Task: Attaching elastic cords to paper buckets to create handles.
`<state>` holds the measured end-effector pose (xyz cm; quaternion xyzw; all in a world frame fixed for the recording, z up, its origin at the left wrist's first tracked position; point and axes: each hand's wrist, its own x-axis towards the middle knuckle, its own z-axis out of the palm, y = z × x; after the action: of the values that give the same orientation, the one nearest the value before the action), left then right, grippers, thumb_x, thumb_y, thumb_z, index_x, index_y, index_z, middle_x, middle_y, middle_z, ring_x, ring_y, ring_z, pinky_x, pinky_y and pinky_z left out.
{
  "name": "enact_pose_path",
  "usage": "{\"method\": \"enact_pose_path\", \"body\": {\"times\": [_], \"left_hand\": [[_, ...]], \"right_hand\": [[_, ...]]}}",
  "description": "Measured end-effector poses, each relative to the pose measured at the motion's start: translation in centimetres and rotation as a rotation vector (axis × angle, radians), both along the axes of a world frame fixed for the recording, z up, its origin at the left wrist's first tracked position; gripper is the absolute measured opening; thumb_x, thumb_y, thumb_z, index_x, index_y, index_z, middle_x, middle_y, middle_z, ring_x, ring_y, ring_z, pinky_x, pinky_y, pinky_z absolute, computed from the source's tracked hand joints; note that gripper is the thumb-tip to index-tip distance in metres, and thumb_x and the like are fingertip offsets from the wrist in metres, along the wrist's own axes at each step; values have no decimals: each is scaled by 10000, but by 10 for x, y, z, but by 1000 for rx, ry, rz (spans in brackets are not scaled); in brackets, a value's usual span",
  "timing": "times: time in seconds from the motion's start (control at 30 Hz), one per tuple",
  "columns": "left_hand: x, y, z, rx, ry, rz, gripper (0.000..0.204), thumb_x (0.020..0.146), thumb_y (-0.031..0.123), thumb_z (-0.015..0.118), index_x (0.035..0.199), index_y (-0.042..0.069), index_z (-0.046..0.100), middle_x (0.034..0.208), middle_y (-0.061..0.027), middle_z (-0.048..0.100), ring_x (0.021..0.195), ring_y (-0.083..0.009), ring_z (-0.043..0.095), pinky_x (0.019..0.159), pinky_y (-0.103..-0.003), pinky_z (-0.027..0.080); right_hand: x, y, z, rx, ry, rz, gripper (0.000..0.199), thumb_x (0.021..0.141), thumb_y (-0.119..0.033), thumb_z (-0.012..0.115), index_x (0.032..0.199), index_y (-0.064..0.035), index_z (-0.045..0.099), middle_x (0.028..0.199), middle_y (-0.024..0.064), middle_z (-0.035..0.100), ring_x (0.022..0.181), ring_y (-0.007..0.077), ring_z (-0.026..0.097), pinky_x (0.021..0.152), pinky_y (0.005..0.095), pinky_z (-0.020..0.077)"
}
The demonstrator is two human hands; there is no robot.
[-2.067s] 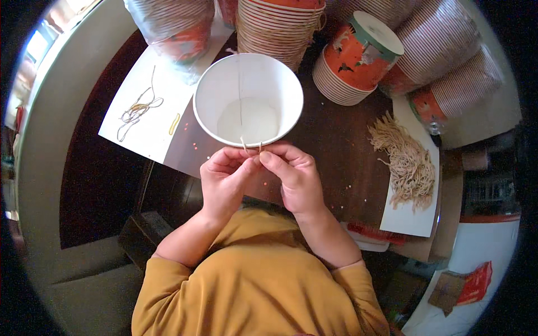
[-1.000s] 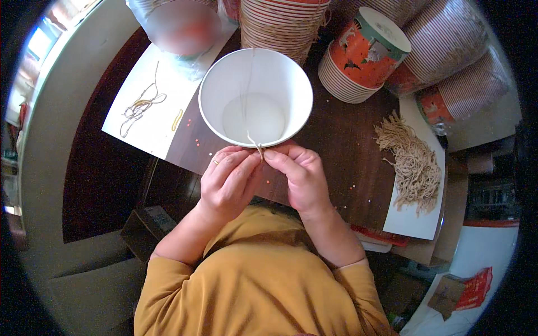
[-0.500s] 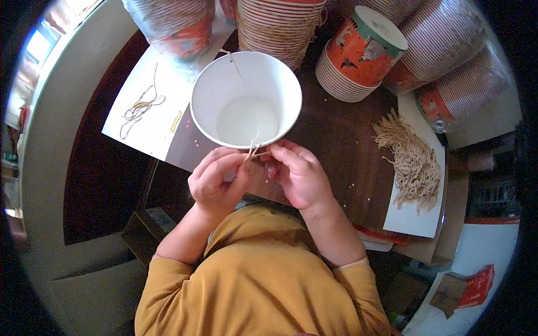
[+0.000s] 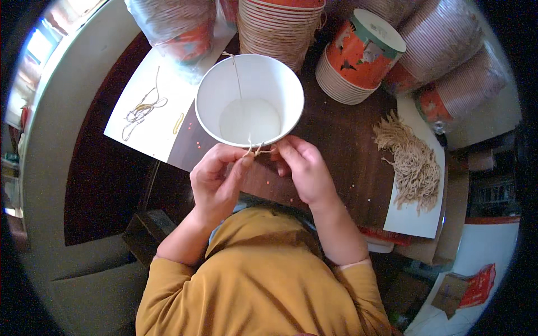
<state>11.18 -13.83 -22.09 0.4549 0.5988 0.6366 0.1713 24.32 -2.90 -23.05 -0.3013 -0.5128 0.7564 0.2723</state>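
Note:
A white-lined paper bucket (image 4: 252,120) stands on the dark table with its mouth toward me. At its near rim, a tan cord (image 4: 259,151) is looped or knotted, its short ends sticking up. My left hand (image 4: 217,173) pinches one part of the cord between thumb and fingers. My right hand (image 4: 302,168) lies just right of the knot, fingers pinched on the other part of the cord against the rim. Across the far rim, another cord end (image 4: 228,55) is attached, with a thin strand hanging down inside the bucket.
Stacked buckets (image 4: 283,33) rise behind, and plastic-wrapped stacks (image 4: 443,39) lie at the far right. An orange bucket (image 4: 358,59) sits upside down on a short stack. A bundle of tan cords (image 4: 414,162) rests on white paper at right. Loose dark string (image 4: 143,112) lies on paper at left.
The bucket has shifted slightly right. Both hands have moved a little around the knot, the right one turning more over. The strand inside the bucket hangs straighter and lower.

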Motion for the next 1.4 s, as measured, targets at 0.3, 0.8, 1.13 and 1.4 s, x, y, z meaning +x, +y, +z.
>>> {"method": "enact_pose_path", "body": {"times": [0.3, 0.8, 1.13, 1.4], "left_hand": [[-1, 1, 15, 110, 205, -32, 82, 802, -32, 662, 883, -22, 650, 832, -113, 628, 754, -185, 598, 665, -268, 478], [-3, -9, 27, 260, -541, -356, 161, 807, 177, 622, 809, 19, 589, 840, -73, 512, 852, -213, 477, 789, -328, 359], [-34, 7, 3, 415, -682, -756, 92, 748, 130, 612, 708, 52, 586, 742, -63, 553, 839, -243, 480, 891, -386, 363], [-65, 10, -22, 164, -691, -322, 508, 941, 482, 390, 848, 45, 631, 850, -102, 594, 874, -241, 554, 852, -402, 428]], "right_hand": [[-3, -6, 23, 1560, -112, -231, 279, 739, -115, 698, 1009, -103, 630, 1011, 61, 579, 809, 217, 548, 712, 368, 407], [12, 1, 26, 1711, -212, -195, 191, 713, -184, 702, 895, -139, 665, 849, -20, 622, 715, 184, 519, 696, 347, 367], [21, 54, 75, 1406, -211, -123, 575, 676, -225, 781, 1177, -46, 563, 1111, 110, 582, 976, 210, 555, 795, 322, 442], [14, 119, 74, 1129, -812, 187, 242, 784, -201, 633, 859, 28, 624, 784, 212, 637, 762, 284, 668, 678, 405, 495]]}}
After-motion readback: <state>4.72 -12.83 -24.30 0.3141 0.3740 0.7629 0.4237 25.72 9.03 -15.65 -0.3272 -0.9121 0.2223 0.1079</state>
